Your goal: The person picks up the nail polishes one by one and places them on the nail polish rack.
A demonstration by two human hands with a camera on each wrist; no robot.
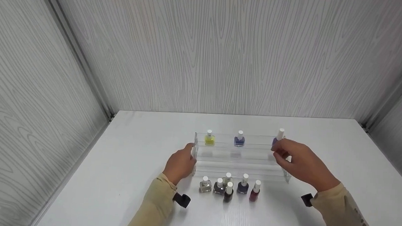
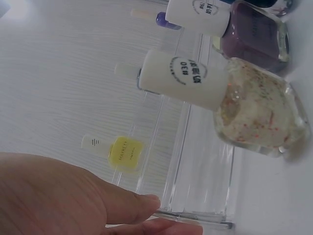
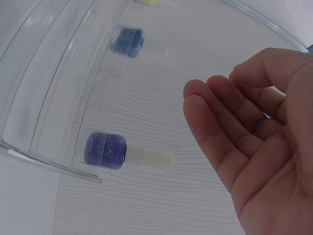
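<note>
Up on the top tier of the clear acrylic three-step display rack (image 1: pixel 239 159), at its right end, stood a small purple nail polish bottle with a tall white cap (image 3: pixel 104 149). The right hand (image 1: pixel 300 162) hovered just beside it; in the right wrist view its fingers were straight to loosely bent, lying close together, and they held nothing, a clear gap showing between fingertips and cap. From the head view alone it could not be told whether the fingertips touched the bottle.

Along the same top tier, well apart from each other, stood a blue nail polish bottle with a white cap (image 1: pixel 239 139) in the middle and a yellow nail polish bottle with a white cap (image 1: pixel 209 138) toward the left end. The left hand (image 1: pixel 181 163) rested against the rack's left end wall, its fingertips touching the clear plastic edge in the left wrist view; the fingers lay together, lightly bent, pinching nothing.

On the white table (image 1: pixel 133 178) just in front of the rack stood a loose cluster of white-capped bottles: a clear glitter polish bottle (image 1: pixel 205 185) nearest the left hand, then a dark grey one (image 1: pixel 219 187), a black one (image 1: pixel 228 193), a navy one (image 1: pixel 243 184) and a dark red one (image 1: pixel 254 191). Grey wood-grain panels (image 1: pixel 224 53) walled the table in on three sides.
</note>
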